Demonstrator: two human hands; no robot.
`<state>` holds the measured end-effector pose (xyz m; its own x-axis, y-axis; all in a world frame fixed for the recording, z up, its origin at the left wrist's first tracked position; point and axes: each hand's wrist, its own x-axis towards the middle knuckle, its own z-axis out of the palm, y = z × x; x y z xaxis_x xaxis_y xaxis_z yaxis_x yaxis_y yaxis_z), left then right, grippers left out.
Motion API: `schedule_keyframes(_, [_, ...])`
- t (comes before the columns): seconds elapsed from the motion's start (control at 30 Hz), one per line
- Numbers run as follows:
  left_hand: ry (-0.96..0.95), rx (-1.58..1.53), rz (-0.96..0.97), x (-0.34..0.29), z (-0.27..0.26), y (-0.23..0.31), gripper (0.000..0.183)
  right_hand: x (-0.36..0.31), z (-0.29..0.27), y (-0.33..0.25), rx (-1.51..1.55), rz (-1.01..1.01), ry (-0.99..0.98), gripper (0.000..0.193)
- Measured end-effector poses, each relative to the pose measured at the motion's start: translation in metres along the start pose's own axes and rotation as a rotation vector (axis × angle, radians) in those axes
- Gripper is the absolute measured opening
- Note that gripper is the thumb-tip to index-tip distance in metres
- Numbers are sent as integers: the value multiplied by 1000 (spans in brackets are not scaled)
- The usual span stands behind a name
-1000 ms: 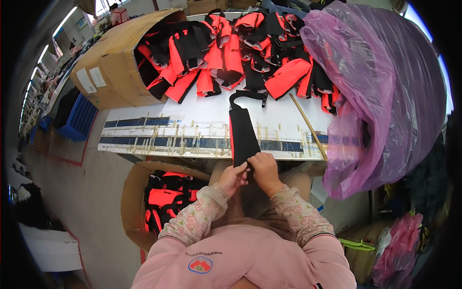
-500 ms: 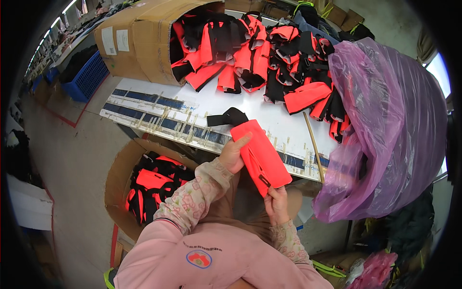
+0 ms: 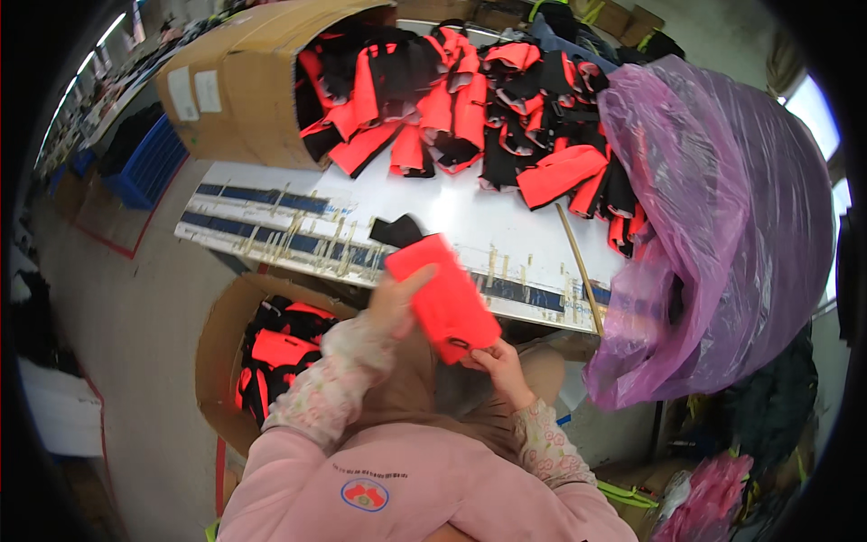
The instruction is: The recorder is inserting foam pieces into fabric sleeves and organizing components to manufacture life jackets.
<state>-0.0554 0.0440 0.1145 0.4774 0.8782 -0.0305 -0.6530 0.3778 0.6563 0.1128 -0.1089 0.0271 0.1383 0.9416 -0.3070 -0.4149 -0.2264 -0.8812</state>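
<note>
your left grip (image 3: 390, 303) is closed around the left edge of a bright red-orange piece (image 3: 447, 303), with the thumb laid over its face. your right grip (image 3: 498, 369) pinches the same piece at its lower right end, close to a small dark detail (image 3: 458, 343). both grips are grasping it, so it hangs between them above your lap, its upper end in front of the near edge of the white surface (image 3: 519, 237). the piece slants, upper end to your left and lower end to your right, and it is somewhat blurred. a black strap (image 3: 397, 231) sticks out past its upper end.

on the surface ahead of you, a heap of red-orange and black pieces (image 3: 456, 122) stretches rightward from the mouth of a cardboard box (image 3: 237, 104), which lies on its side. a thin wooden stick (image 3: 579, 268) lies slantwise to the right, just beside a large purple plastic bag (image 3: 722, 226). dark strips crossed by bits of tape run along the near edge.

below the surface, to your left, an open carton (image 3: 217, 361) holds more red-orange and black items (image 3: 282, 347). farther left, a blue crate (image 3: 149, 164) stands near the floor (image 3: 163, 307).
</note>
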Motion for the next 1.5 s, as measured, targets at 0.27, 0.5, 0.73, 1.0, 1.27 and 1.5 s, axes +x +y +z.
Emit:
schedule_keyframes(0.27, [192, 1872, -304, -100, -180, 158, 65, 106, -117, -153, -113, -239, 360, 31])
schedule_keyframes(0.5, [148, 1205, -45, -83, -161, 130, 32, 223, -106, -225, -59, -324, 669, 56])
schedule_keyframes(0.73, [-235, 890, -46, 6, -71, 36, 49, 205, -59, -223, -462, -563, 724, 45])
schedule_keyframes(1.0, [-340, 789, 141, 25, 2, -97, 99, 100, 32, -164, -852, -124, 111, 72])
schedule_keyframes(1.27, [68, 177, -452, -3, -25, -89, 30, 39, 0, -105, -1237, -873, 176, 66])
schedule_keyframes(1.5, [-120, -13, -581, -17, -15, -80, 31, 26, 3, -68, -733, -252, 154, 35])
